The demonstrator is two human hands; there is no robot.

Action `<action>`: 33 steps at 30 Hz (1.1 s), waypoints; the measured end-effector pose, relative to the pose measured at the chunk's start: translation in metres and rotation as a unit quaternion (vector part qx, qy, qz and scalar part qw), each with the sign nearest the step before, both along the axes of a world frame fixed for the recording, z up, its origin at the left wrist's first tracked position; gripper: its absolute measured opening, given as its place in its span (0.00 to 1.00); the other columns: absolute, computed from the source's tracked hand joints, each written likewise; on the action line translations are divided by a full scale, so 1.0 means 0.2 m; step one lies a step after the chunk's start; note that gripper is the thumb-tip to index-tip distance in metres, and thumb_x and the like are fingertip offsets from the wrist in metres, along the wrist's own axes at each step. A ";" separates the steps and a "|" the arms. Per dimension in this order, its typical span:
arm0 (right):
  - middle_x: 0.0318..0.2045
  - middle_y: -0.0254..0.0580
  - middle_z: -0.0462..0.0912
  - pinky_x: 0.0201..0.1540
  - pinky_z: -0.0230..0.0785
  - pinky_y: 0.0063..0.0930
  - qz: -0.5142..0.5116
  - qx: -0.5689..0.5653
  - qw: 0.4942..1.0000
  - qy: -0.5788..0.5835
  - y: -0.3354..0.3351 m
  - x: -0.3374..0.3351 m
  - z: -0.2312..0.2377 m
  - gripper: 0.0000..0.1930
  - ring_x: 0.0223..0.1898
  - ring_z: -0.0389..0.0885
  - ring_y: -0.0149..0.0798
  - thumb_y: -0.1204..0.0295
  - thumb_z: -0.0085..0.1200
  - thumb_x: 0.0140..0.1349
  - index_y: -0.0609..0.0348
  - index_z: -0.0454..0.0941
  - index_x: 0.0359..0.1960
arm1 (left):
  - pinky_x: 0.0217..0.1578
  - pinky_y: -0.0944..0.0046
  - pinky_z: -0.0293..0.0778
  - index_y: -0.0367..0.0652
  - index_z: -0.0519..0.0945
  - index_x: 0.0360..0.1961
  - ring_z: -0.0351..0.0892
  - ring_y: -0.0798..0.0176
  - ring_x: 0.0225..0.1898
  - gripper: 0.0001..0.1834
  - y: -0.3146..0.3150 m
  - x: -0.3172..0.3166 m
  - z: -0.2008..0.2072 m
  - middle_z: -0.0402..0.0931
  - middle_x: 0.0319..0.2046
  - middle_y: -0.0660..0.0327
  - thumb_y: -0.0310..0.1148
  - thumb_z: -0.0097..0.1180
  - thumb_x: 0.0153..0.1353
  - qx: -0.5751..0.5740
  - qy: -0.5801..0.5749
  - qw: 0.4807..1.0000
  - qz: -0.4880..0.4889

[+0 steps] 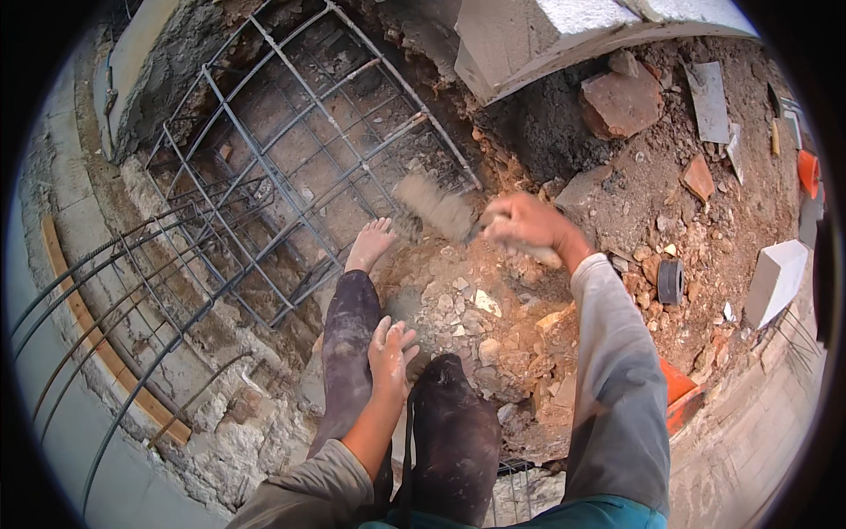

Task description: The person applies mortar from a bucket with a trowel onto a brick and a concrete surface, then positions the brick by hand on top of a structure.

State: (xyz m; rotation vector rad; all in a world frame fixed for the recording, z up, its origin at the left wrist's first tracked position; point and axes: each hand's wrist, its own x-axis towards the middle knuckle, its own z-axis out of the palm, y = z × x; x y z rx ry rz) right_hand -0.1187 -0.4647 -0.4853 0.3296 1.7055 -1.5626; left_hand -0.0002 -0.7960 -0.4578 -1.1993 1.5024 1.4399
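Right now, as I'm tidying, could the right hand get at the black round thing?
Probably: the black round thing lies uncovered on rubble beside the right sleeve, though the right hand seems to hold a blurred thing.

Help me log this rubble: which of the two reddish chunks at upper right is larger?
The upper chunk, a broad block; the lower chunk, further right, is a much smaller wedge.

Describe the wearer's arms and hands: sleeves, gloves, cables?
Left hand and right hand: no gloves. Left sleeve: grey-brown, ending well short of the wrist. Right sleeve: grey, reaching the wrist, paler toward its end. No cables visible.
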 end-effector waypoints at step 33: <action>0.33 0.45 0.80 0.37 0.80 0.36 0.192 0.632 0.748 -0.067 0.34 2.19 1.27 0.08 0.36 0.86 0.44 0.74 0.54 0.57 0.63 0.76 0.38 | 0.62 0.58 0.63 0.37 0.63 0.68 0.70 0.51 0.63 0.39 1.68 0.77 0.72 0.69 0.62 0.45 0.30 0.57 0.52 0.370 0.152 0.688 -0.606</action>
